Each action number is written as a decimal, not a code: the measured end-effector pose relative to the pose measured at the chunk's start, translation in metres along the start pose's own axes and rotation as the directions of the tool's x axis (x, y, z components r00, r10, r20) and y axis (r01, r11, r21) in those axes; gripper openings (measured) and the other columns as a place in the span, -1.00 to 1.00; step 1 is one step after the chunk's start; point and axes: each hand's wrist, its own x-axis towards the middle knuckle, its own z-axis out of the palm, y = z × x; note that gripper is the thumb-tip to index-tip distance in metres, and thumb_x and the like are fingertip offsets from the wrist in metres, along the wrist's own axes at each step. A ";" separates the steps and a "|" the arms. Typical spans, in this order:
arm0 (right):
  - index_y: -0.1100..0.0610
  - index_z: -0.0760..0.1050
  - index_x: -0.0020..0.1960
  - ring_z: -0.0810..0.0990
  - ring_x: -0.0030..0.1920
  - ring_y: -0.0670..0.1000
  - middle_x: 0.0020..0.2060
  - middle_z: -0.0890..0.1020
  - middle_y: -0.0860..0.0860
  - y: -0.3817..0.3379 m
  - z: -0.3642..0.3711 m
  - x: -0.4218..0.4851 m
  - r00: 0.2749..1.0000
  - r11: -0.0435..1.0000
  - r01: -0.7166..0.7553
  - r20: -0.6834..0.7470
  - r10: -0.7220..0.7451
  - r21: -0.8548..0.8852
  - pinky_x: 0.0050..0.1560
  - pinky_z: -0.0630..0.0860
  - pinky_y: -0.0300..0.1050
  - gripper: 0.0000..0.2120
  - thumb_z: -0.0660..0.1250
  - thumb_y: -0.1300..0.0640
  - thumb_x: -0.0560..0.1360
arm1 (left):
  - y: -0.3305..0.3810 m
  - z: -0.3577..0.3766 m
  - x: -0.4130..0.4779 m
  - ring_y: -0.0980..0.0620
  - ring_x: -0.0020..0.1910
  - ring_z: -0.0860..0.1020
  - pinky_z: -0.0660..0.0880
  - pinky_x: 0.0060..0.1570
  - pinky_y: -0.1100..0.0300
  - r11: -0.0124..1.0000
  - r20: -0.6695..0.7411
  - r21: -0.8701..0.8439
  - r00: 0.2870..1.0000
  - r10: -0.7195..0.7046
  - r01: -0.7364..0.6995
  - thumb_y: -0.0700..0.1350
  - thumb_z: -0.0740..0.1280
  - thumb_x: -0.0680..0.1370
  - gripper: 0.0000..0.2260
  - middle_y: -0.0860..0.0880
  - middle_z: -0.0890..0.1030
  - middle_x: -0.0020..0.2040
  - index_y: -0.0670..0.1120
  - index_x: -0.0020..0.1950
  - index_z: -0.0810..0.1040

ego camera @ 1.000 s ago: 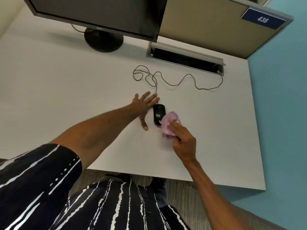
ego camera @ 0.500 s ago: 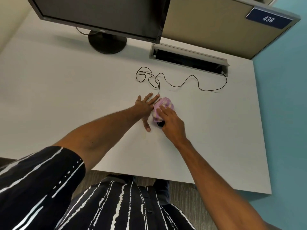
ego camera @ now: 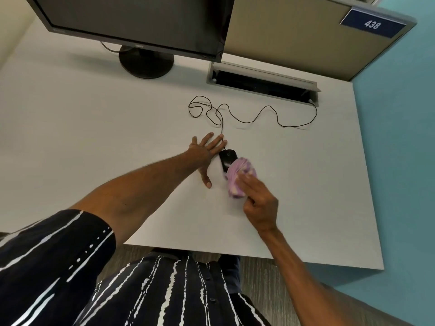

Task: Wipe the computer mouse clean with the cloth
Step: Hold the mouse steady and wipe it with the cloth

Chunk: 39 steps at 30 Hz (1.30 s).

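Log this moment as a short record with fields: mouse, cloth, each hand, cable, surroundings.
mouse: black wired computer mouse on the white desk, its near end covered by the cloth
cloth: bunched pink cloth, pressed on the mouse's near right part
right hand: right hand, fingers on the cloth
left hand: left hand flat on the desk, fingers spread, beside the mouse's left edge
cable: thin black cable looping back to the desk's grey cable slot
surroundings: black monitor at the back

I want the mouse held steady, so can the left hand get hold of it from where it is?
Probably yes. The left hand lies flat on the desk right beside the mouse, with nothing between them; the cloth covers only the near right part.
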 end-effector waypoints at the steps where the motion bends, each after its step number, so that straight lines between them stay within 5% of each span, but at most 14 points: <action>1: 0.04 0.62 0.38 0.58 0.41 -0.09 0.37 0.64 -0.07 0.002 -0.004 0.011 0.997 0.999 -0.040 -0.061 0.041 0.015 0.31 0.56 -0.28 -0.37 0.22 0.45 0.41 | 0.000 0.000 0.000 -0.21 0.77 -0.37 -0.01 0.69 -0.45 1.000 0.000 -0.003 1.000 0.001 -0.001 0.49 0.65 0.22 0.57 0.00 -0.46 0.75 0.04 0.77 -0.44; 5: -0.01 0.64 0.36 0.61 0.35 -0.10 0.35 0.65 -0.12 0.006 -0.012 0.062 0.971 0.981 -0.188 -0.142 0.191 0.038 0.27 0.53 -0.33 -0.34 0.24 0.46 0.37 | -0.001 0.000 0.001 -0.21 0.76 -0.39 -0.04 0.69 -0.45 1.000 0.005 -0.001 1.000 0.003 -0.003 0.49 0.64 0.23 0.56 -0.02 -0.47 0.75 0.04 0.77 -0.45; 11: -0.16 0.50 0.47 0.57 0.39 0.12 0.45 0.55 -0.12 -0.005 0.012 0.121 0.887 0.950 -0.275 0.342 0.310 -0.149 0.27 0.56 0.02 -0.36 0.30 0.31 0.47 | 0.000 0.000 0.000 -0.19 0.76 -0.40 -0.06 0.70 -0.44 1.000 0.016 -0.004 1.000 -0.008 0.008 0.50 0.64 0.23 0.54 0.01 -0.47 0.75 0.06 0.78 -0.42; 14: -0.11 0.34 0.58 0.54 0.40 0.23 0.52 0.48 0.01 -0.005 0.026 0.115 0.820 0.937 -0.299 0.453 0.349 -0.180 0.33 0.52 0.07 -0.31 0.36 0.26 0.51 | 0.001 -0.001 0.001 -0.18 0.76 -0.41 -0.05 0.71 -0.41 0.999 0.034 0.026 0.999 -0.027 0.027 0.51 0.62 0.25 0.52 0.02 -0.49 0.74 0.07 0.78 -0.42; 19: 0.10 0.25 0.64 0.41 0.55 0.11 0.63 0.29 0.02 -0.008 0.030 0.068 0.904 0.956 -0.122 0.367 0.218 -0.268 0.30 0.58 0.04 -0.21 0.40 0.37 0.47 | 0.004 -0.002 0.002 -0.20 0.76 -0.41 -0.02 0.71 -0.41 0.999 0.032 0.035 0.999 -0.037 0.035 0.52 0.61 0.25 0.54 0.00 -0.49 0.74 0.05 0.76 -0.47; 26: 0.12 0.24 0.64 0.23 0.65 0.04 0.64 0.26 0.03 -0.016 0.025 0.004 0.919 0.962 -0.035 0.369 0.138 -0.272 0.32 0.60 -0.10 -0.24 0.21 0.47 0.47 | 0.004 -0.001 0.001 -0.19 0.77 -0.38 0.01 0.71 -0.40 0.998 0.018 0.041 0.999 -0.038 0.038 0.52 0.61 0.24 0.55 -0.01 -0.47 0.75 0.04 0.76 -0.47; 32: 0.13 0.45 0.53 0.49 0.50 0.00 0.50 0.50 0.01 -0.008 0.007 -0.023 0.929 0.990 0.084 0.369 -0.036 -0.115 0.22 0.67 -0.02 -0.34 0.24 0.41 0.45 | 0.002 -0.001 -0.001 -0.20 0.77 -0.38 0.00 0.71 -0.40 0.999 0.010 0.037 1.000 -0.024 0.024 0.53 0.61 0.24 0.55 -0.01 -0.47 0.75 0.04 0.76 -0.46; 39: -0.07 0.37 0.58 0.51 0.44 -0.11 0.49 0.49 -0.14 -0.013 -0.005 0.033 0.986 0.995 -0.053 0.153 0.066 -0.090 0.05 0.54 -0.39 -0.30 0.08 0.28 0.47 | 0.001 -0.001 -0.003 -0.20 0.77 -0.37 0.01 0.70 -0.41 1.000 -0.006 0.018 1.000 -0.023 0.023 0.54 0.61 0.21 0.56 0.00 -0.45 0.76 0.04 0.78 -0.43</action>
